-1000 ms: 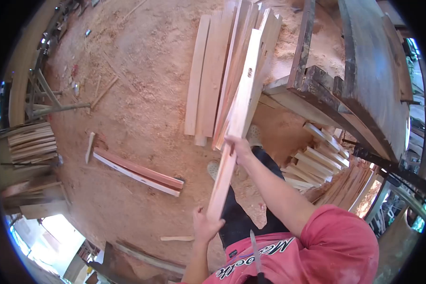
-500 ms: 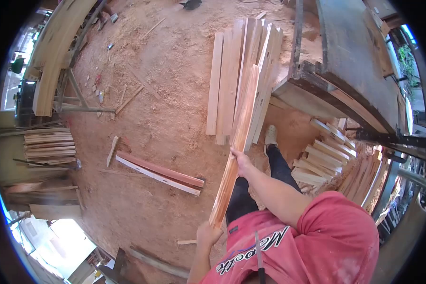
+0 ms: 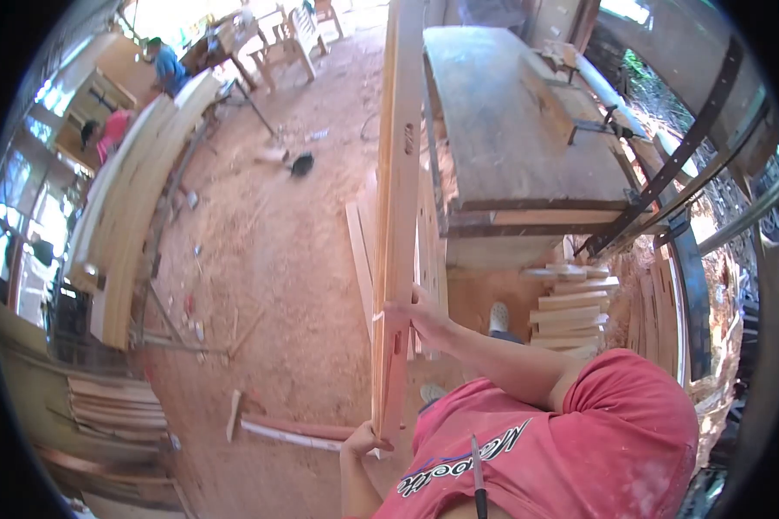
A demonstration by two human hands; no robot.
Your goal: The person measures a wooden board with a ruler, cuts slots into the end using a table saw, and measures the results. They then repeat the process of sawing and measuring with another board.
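A long wooden board [image 3: 399, 190] with slots cut through its face stands lengthwise before me, its top running out past the upper edge of the view. My right hand [image 3: 417, 313] is closed around its right side, below the middle. At the lower end, my left hand [image 3: 366, 439] grips the board near its edge; part of the fingers is hidden behind the wood. Behind the held board, several planks [image 3: 361, 246] lie on the floor, partly covered by it.
A large flat-topped table [image 3: 519, 130] stands at the right. Short timber pieces [image 3: 571, 311] are stacked below it. On the left, long beams [image 3: 138, 208] rest on a stand, with two people [image 3: 170, 69] beyond. Two strips [image 3: 299, 432] lie on the sawdust-covered floor.
The board has swung from slanting over the floor to near upright in view, showing its slotted face. My view has tilted up, bringing the far end of the workshop in.
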